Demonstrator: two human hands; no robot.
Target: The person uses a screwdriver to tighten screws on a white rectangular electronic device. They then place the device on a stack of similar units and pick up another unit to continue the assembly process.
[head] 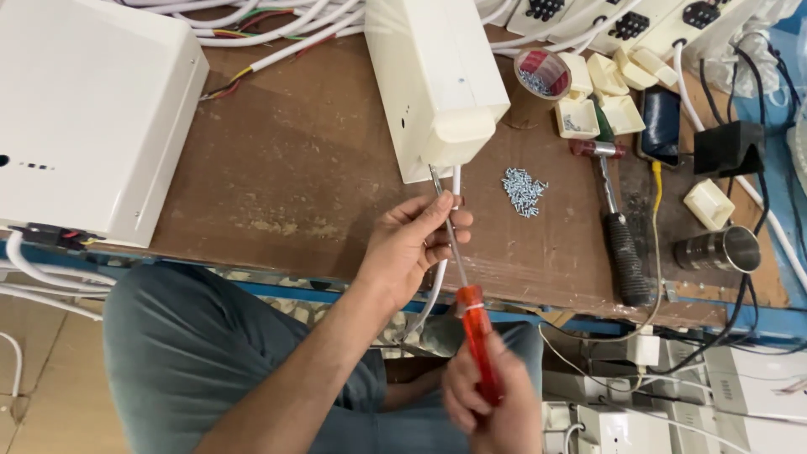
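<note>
My left hand (414, 245) pinches a white cable (437, 282) and steadies the metal shaft of a screwdriver just below a cream plastic box (433, 80) lying on the brown workbench (294, 168). My right hand (492, 408), lower down and nearer me, grips the orange screwdriver handle (475, 328). The screwdriver's tip points up into the near end of the box, where the cable comes out.
A large white metal casing (84, 109) lies at the left. A pile of small screws (523, 189), a hammer (618, 227), a steel cup (719, 250), a tape roll (542, 73), cream plastic parts (609, 92) and a black adapter (727, 147) crowd the right side. Wires trail along the back.
</note>
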